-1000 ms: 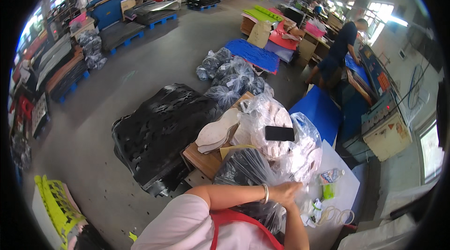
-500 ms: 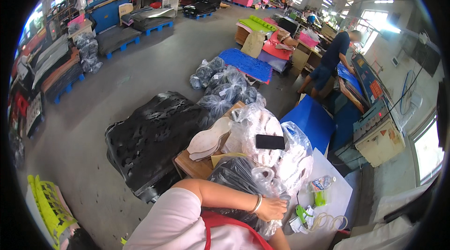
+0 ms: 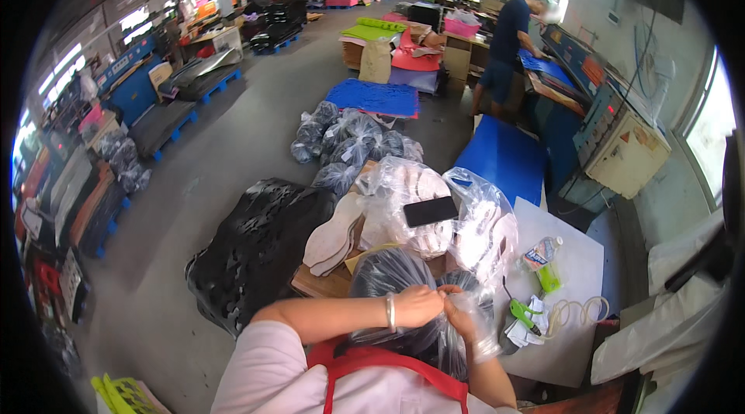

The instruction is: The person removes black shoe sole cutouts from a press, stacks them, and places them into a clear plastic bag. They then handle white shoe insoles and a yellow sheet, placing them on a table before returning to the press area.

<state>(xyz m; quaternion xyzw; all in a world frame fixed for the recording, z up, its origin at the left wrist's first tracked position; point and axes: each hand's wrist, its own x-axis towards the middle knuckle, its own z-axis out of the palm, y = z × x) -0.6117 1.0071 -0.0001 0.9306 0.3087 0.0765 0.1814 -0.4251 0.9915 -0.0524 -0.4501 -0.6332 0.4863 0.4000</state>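
Note:
In front of my chest, a clear plastic bag [image 3: 386,273] bulges with black contents. My left hand [image 3: 419,305], with a bangle at its wrist, is closed on gathered film of this bag. My right hand [image 3: 459,315] meets it from the right, thumb and fingers pinched on the film beside the left fingertips. Loose clear film hangs around my right hand and wrist. Just beyond the bag, clear bags of pale insole-shaped pieces [image 3: 485,224] lie with a black phone [image 3: 431,211] on top. Stacked pale shaped pieces [image 3: 334,235] sit to their left.
A white board [image 3: 566,259] at right carries a plastic bottle [image 3: 542,252], a green air gun [image 3: 525,316] and a coiled hose [image 3: 578,313]. Black cut sheets [image 3: 260,247] are piled at left. Filled bags [image 3: 361,138] lie beyond. A person [image 3: 508,45] stands at a blue machine.
My left hand has moved up and left; my right hand, hidden before, now shows beside it. The bag's film is gathered between them. The view has shifted.

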